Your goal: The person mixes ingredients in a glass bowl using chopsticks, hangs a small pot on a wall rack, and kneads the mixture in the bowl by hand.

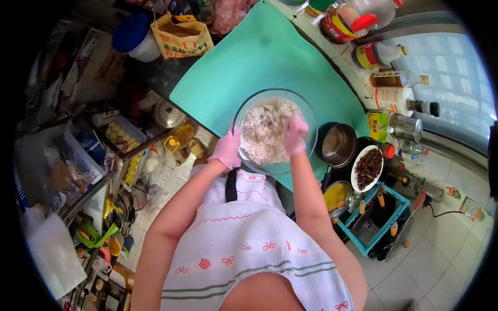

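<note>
A clear glass bowl [308,106] stands on the green mat in front of me, holding a lumpy, floury white-brown mixture [262,129]. My left hand [226,149], in a pink glove, grips the bowl's left side near the rim. Over the right part of the mixture, my right hand [295,133], also gloved in pink, is closed and a little blurred. Whatever it holds, if anything, cannot be made out.
The green mat [223,72] covers the counter. To the right are a metal pot [338,146], a plate of dark pieces [367,168] and a blue-framed rack [402,199]. Bottles [389,79] line the window side. A paper bag [181,39] stands at the back left.
</note>
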`<state>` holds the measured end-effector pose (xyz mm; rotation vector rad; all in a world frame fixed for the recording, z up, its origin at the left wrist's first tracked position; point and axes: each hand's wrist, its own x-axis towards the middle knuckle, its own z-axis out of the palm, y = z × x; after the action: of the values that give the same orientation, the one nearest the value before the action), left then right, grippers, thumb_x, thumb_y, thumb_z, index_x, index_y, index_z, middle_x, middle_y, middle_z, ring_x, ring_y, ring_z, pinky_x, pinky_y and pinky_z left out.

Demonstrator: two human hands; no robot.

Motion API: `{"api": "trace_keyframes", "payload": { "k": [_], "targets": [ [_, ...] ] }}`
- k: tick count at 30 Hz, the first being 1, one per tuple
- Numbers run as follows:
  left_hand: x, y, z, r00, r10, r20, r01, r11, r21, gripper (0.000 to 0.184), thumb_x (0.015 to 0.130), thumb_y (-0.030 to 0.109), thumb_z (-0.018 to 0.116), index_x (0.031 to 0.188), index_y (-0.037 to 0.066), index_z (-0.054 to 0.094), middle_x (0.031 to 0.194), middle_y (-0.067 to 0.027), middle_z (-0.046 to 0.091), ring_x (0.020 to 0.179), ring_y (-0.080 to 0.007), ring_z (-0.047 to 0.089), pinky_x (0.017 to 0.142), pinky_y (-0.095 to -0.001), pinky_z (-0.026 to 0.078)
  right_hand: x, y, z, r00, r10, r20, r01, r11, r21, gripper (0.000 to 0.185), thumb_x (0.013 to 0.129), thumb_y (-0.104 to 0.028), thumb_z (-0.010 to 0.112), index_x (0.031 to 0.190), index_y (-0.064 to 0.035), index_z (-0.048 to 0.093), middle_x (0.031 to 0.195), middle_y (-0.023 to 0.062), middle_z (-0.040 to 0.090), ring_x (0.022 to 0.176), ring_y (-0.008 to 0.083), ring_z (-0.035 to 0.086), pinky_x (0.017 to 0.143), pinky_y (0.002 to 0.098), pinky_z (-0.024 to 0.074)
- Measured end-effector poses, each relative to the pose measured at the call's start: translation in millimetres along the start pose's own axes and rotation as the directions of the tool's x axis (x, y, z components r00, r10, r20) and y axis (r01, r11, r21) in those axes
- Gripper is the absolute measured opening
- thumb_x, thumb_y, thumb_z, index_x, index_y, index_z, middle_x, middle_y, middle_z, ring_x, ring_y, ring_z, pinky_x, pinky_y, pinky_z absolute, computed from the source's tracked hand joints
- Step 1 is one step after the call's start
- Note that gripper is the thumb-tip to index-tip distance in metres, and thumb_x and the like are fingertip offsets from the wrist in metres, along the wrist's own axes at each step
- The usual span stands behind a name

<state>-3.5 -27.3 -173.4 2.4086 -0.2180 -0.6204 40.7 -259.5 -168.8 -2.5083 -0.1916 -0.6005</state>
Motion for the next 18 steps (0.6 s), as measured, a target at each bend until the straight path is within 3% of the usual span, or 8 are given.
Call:
{"api": "trace_keyframes", "payload": {
  "k": [2, 5, 7, 10, 11, 13, 17, 18],
  "targets": [
    [3.6, -1.4, 5.8, 0.999, 0.033, -0.042, -0.031, 0.998, 0.061, 0.062, 0.071, -0.002, 0.061, 0.126, -0.007, 0.033, 0.124, -0.0373, 0.045, 0.077, -0.0423, 0.063, 0.064, -0.0447, 0.055, -48.2, -2.9, -25.0, 0.986, 0.087, 0.142, -0.112, 0.976, 0.185, 0.02, 0.075, 0.003, 0.059, 0.068, -0.008, 0.044, 0.057, 0.0115, 0.043, 0.045, 0.0279, 0.043, 0.043, 0.0372, 0.0303],
    [3.4, -1.4, 6.1, 0.998, 0.051, -0.036, -0.046, 0.991, 0.123, 0.061, 0.069, -0.001, 0.062, 0.124, -0.007, 0.035, 0.12, -0.036, 0.047, 0.078, -0.0425, 0.063, 0.064, -0.0448, 0.055, -67.9, -44.4, -16.5, 0.973, -0.016, 0.231, -0.006, 0.995, 0.096, 0.018, 0.074, 0.001, 0.06, 0.071, -0.008, 0.045, 0.058, 0.01, 0.045, 0.046, 0.0269, 0.044, 0.045, 0.0376, 0.0333],
    [-0.5, 11.6, -11.7, 0.999, 0.024, 0.046, -0.03, 0.989, 0.144, 0.062, 0.068, -0.001, 0.063, 0.124, -0.006, 0.036, 0.115, -0.0344, 0.049, 0.079, -0.0423, 0.063, 0.064, -0.0451, 0.055, -42.4, -65.5, 15.5, 0.994, -0.064, 0.088, 0.058, 0.996, 0.069, 0.014, 0.077, -0.003, 0.059, 0.077, -0.0074, 0.046, 0.062, 0.0082, 0.046, 0.056, 0.0251, 0.048, 0.053, 0.0388, 0.036],
    [3.1, -0.9, 8.2, 0.996, 0.036, -0.084, -0.023, 0.989, 0.146, 0.067, 0.063, 0.0, 0.068, 0.122, -0.004, 0.036, 0.11, -0.0321, 0.051, 0.08, -0.0426, 0.063, 0.065, -0.0462, 0.054, -3.7, -32.1, 73.7, 0.996, -0.06, 0.069, 0.061, 0.998, -0.007, 0.011, 0.08, -0.004, 0.058, 0.087, -0.0072, 0.049, 0.067, 0.0067, 0.048, 0.069, 0.0226, 0.05, 0.06, 0.039, 0.0367],
    [1.9, -0.4, 3.1, 1.0, 0.003, -0.028, 0.0, 0.996, 0.091, 0.07, 0.061, 0.001, 0.07, 0.122, -0.003, 0.035, 0.109, -0.0317, 0.051, 0.081, -0.0425, 0.063, 0.065, -0.0463, 0.054, 15.0, -17.0, 68.2, 0.995, 0.0, 0.098, -0.014, 0.99, 0.143, 0.017, 0.076, 0.002, 0.061, 0.086, -0.0066, 0.05, 0.064, 0.0089, 0.047, 0.063, 0.0237, 0.05, 0.051, 0.0388, 0.0353],
    [1.7, 2.2, -2.4, 0.998, -0.042, 0.041, 0.041, 0.999, 0.006, 0.076, 0.058, 0.002, 0.073, 0.123, -0.003, 0.035, 0.107, -0.031, 0.052, 0.082, -0.0425, 0.062, 0.065, -0.0464, 0.054, 14.0, 5.1, 41.5, 0.941, 0.241, 0.236, -0.298, 0.923, 0.244, 0.011, 0.089, -0.01, 0.05, 0.079, -0.008, 0.048, 0.069, 0.0012, 0.046, 0.064, 0.0155, 0.044, 0.053, 0.0335, 0.0339],
    [3.8, 6.1, -6.1, 0.99, -0.087, 0.109, 0.097, 0.991, -0.088, 0.075, 0.057, 0.002, 0.074, 0.122, -0.003, 0.036, 0.105, -0.03, 0.053, 0.082, -0.0422, 0.062, 0.066, -0.0459, 0.054, -61.3, 23.1, -9.2, 0.927, 0.269, 0.262, -0.36, 0.838, 0.41, 0.021, 0.084, -0.002, 0.057, 0.072, -0.0059, 0.041, 0.058, 0.0063, 0.037, 0.049, 0.0184, 0.039, 0.044, 0.0305, 0.0278],
    [3.4, 11.0, -11.8, 0.99, -0.083, 0.117, 0.091, 0.994, -0.063, 0.073, 0.058, 0.002, 0.073, 0.121, -0.003, 0.037, 0.104, -0.0297, 0.053, 0.082, -0.0421, 0.062, 0.066, -0.0458, 0.054, -70.7, 8.5, -14.4, 0.89, 0.315, 0.331, -0.456, 0.641, 0.617, 0.021, 0.084, -0.003, 0.058, 0.072, -0.0058, 0.041, 0.057, 0.0062, 0.037, 0.049, 0.019, 0.039, 0.044, 0.0306, 0.0273]
  ]
}}
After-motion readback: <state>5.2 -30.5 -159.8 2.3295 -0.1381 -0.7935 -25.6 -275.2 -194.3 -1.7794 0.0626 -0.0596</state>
